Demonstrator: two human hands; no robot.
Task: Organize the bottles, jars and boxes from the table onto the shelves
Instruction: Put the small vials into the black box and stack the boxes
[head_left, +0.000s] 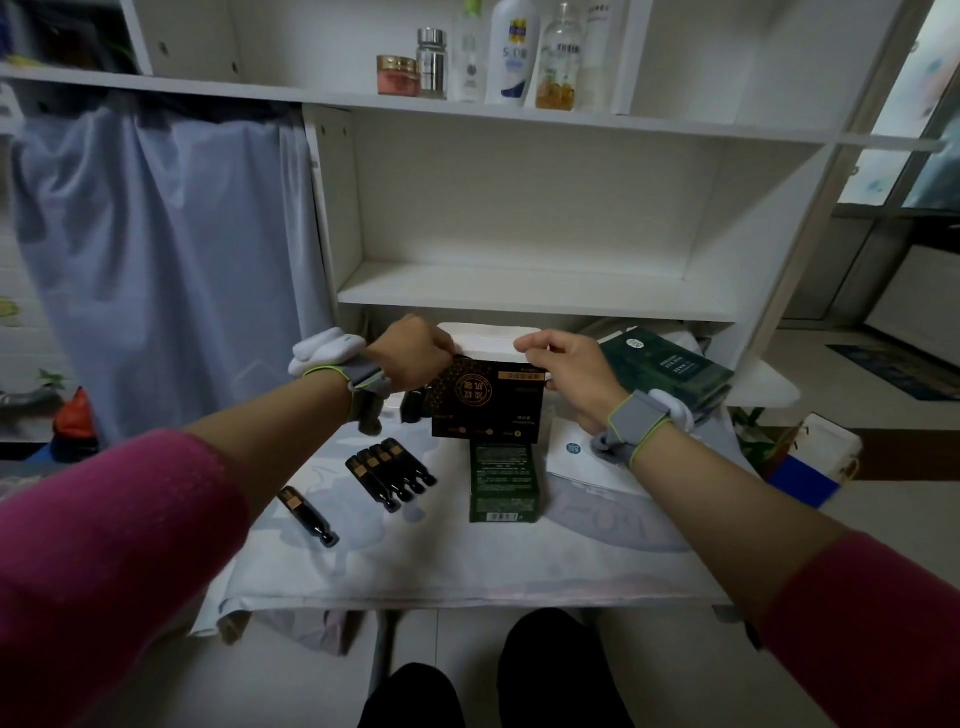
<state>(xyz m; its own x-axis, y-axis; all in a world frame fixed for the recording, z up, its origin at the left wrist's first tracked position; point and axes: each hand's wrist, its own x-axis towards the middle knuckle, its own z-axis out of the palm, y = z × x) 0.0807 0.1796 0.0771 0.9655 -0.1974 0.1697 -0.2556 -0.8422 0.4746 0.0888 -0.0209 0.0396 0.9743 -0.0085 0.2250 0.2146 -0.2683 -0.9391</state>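
Several bottles (511, 52) are shelved; your left hand (410, 353) and right hand (569, 374) grip the black box (488, 402); vials (392, 470) and green box (503, 480) wait on the tabletop (441, 561)

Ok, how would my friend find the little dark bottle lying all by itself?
Start at the table with the pale cloth, below the white shelves. On its left part, near the front edge, lies the small dark vial with a gold label. Four matching vials lie side by side farther back, but this one lies apart, alone.
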